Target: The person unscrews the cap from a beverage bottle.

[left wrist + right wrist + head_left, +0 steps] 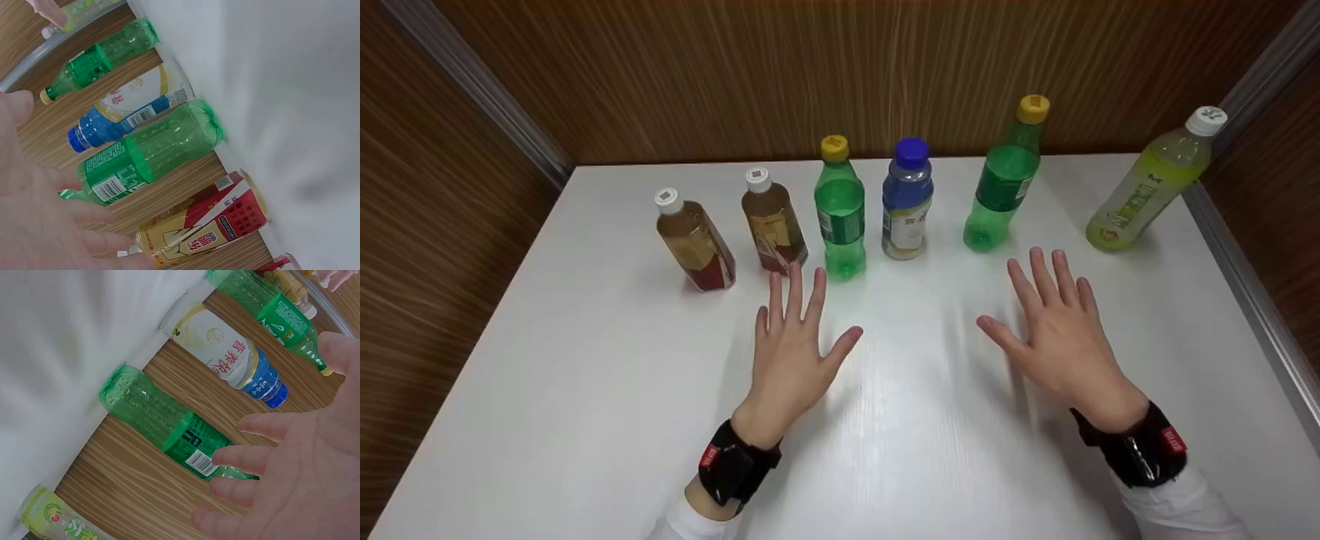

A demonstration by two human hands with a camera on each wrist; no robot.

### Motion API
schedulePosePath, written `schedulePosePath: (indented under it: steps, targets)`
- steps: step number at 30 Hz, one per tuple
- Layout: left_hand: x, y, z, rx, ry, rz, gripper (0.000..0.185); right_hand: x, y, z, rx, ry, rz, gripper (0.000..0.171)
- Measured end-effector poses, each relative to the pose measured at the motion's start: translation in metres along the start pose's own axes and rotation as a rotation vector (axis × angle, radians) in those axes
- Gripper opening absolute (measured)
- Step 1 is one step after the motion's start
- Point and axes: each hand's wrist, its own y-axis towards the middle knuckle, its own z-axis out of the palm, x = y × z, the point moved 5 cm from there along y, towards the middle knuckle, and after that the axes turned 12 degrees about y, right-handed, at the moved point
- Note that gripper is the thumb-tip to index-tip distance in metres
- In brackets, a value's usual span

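Note:
My left hand (789, 360) hovers over the white table with its fingers spread, nearest to a brown bottle (775, 229) with a white cap and a green bottle (841, 217) with a yellow cap. To the right, my right hand (1065, 337) is also spread and holds nothing. Its fingertips point toward a second green bottle (1003, 187), also yellow-capped. Between the two green ones stands a white-and-blue drink bottle (906, 206) with a blue cap. In the left wrist view, the left palm (39, 208) faces the bottles; the right wrist view shows the right palm (304, 478) likewise.
Another brown bottle (697, 247) stands at the left end of the row. A pale yellow-green bottle (1144, 187) with a white cap is at the far right. Wood-grain panels (780, 75) enclose the white table (585, 420) at the back and sides.

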Motion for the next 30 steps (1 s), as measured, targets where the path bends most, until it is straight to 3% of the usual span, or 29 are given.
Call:
schedulePosePath:
  steps: [2, 4, 10, 15, 20, 26, 30]
  targets:
    - [0.000, 0.000, 0.000, 0.001, -0.013, 0.008, 0.088, -0.002, 0.000, -0.003, -0.013, 0.009, 0.000, 0.095]
    - [0.000, -0.001, 0.000, -0.005, -0.031, 0.013, 0.087, -0.005, 0.001, -0.010, -0.079, 0.048, -0.006, 0.094]
    - [0.000, -0.004, -0.006, -0.103, -0.068, 0.046, 0.082, -0.023, 0.004, -0.049, -0.417, 0.234, -0.082, 0.089]
    - [-0.006, -0.005, -0.007, -0.129, -0.110, 0.084, 0.079, -0.054, 0.003, -0.077, -0.597, 0.344, -0.025, 0.089]
    - [-0.008, -0.005, -0.008, -0.143, -0.170, 0.089, 0.077, -0.085, 0.013, -0.086, -0.644, 0.402, 0.094, 0.090]
    - [-0.009, -0.006, -0.015, -0.245, -0.261, 0.111, 0.068, -0.117, 0.034, -0.088, -0.611, 0.498, 0.223, 0.095]
    - [-0.012, -0.006, -0.014, -0.251, -0.308, 0.115, 0.065, -0.133, 0.044, -0.089, -0.584, 0.550, 0.277, 0.096]
